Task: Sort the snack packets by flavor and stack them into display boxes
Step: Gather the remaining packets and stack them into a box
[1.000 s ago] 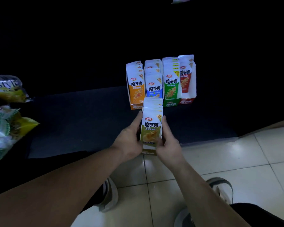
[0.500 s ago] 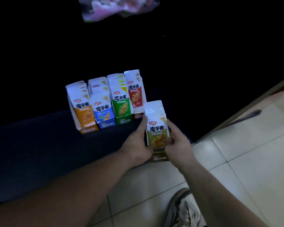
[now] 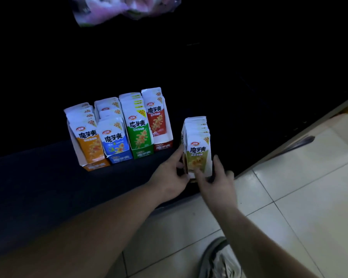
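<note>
As left hand [image 3: 169, 179] and right hand [image 3: 219, 182] pinch, olive box [image 3: 198, 151] stands between.

The bold black characters 魔芋爽 stand on the orange-and-white snack packet [image 3: 88, 137], the blue-and-white snack packet [image 3: 114, 137], the green-and-white snack packet [image 3: 138, 126], the red-and-white snack packet [image 3: 156, 112] and the stack of olive-green snack packets [image 3: 198, 152]. A red oval logo above each title is too small to read. Yellow corner flags read "20%". Print on the cardboard display boxes [image 3: 163, 146] is blurred.
</note>
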